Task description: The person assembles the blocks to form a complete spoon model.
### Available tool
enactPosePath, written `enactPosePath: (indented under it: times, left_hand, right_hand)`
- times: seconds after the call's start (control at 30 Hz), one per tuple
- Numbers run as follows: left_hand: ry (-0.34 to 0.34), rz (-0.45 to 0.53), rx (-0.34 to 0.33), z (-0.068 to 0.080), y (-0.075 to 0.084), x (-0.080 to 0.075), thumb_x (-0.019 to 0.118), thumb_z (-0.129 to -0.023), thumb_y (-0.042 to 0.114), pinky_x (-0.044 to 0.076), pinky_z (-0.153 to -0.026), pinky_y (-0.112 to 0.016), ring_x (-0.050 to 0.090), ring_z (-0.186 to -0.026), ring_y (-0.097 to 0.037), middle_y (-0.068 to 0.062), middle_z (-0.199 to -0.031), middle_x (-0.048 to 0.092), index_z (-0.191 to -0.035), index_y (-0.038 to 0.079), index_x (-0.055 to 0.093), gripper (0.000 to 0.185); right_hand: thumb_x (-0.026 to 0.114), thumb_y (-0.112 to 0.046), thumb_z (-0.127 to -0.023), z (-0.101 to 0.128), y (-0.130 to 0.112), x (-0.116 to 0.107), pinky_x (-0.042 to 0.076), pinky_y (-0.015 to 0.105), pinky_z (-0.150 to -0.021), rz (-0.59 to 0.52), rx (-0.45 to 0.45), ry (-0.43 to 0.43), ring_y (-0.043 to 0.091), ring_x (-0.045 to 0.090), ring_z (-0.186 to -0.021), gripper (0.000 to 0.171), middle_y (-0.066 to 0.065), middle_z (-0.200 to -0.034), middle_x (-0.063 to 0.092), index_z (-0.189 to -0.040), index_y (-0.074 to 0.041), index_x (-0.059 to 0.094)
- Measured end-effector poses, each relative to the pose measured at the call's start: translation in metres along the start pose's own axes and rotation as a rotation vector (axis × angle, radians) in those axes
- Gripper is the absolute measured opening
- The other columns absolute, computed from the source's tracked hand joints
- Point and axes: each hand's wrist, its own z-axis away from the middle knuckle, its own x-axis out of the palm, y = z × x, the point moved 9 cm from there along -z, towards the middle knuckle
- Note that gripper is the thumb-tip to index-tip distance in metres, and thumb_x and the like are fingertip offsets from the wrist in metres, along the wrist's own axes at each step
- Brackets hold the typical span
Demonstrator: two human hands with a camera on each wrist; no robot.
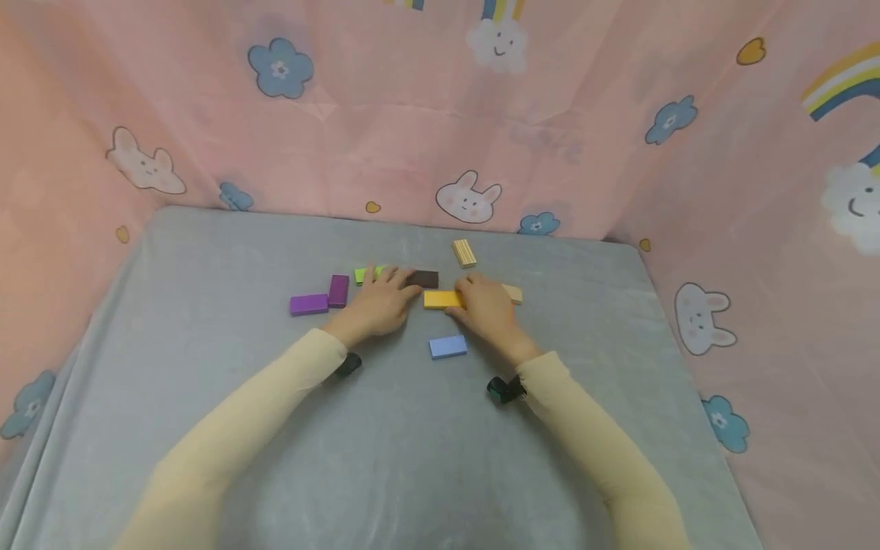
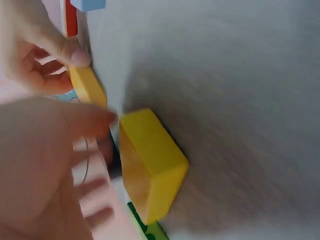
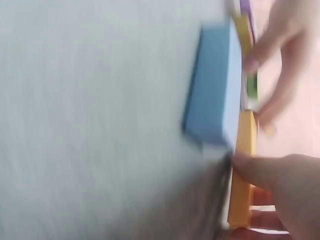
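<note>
Fingers of right hand [image 1: 490, 308] grip yellow block [image 1: 442, 299] — long axis sideways; left hand [image 1: 380, 303] rests flat, touching brown block [image 1: 424, 279].

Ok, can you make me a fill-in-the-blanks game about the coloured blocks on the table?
1. The right hand touches the ____ block.
2. The block lying alone, nearest the person, is ____.
3. The two blocks at the far left are ____.
4. The table is covered with a ____ cloth.

Missing words: yellow; blue; purple; grey

Grey-covered table [image 1: 385, 458], pink cartoon-print cloth walls [image 1: 385, 114], soft light
</note>
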Motion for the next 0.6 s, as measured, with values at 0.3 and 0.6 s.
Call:
enactPosePath:
  times: [0.3, 0.6]
  left_hand:
    - [0.063, 0.022, 0.198, 0.018, 0.062, 0.005, 0.063, -0.086, 0.040, 0.043, -0.099, -0.044, 0.052, -0.114, -0.024, -0.005, -0.121, 0.058, -0.124, 0.017, 0.058, 0.045]
    - [0.163, 0.062, 0.085, 0.006, 0.045, 0.001, 0.060, -0.085, 0.002, 0.049, -0.095, -0.041, 0.056, -0.111, -0.023, -0.005, -0.124, 0.057, -0.122, 0.023, 0.060, 0.043]
  right_hand:
    - [0.068, -0.034, -0.083, 0.020, 0.055, -0.011, 0.048, 0.049, -0.089, -0.154, 0.193, -0.028, 0.034, 0.055, -0.104, 0.055, 0.019, -0.120, 0.055, -0.130, -0.008, 0.053]
    - [0.063, -0.009, -0.085, 0.035, 0.086, -0.009, 0.050, 0.053, -0.087, -0.185, 0.213, 0.002, 0.039, 0.059, -0.105, 0.047, 0.023, -0.124, 0.054, -0.130, -0.005, 0.053]
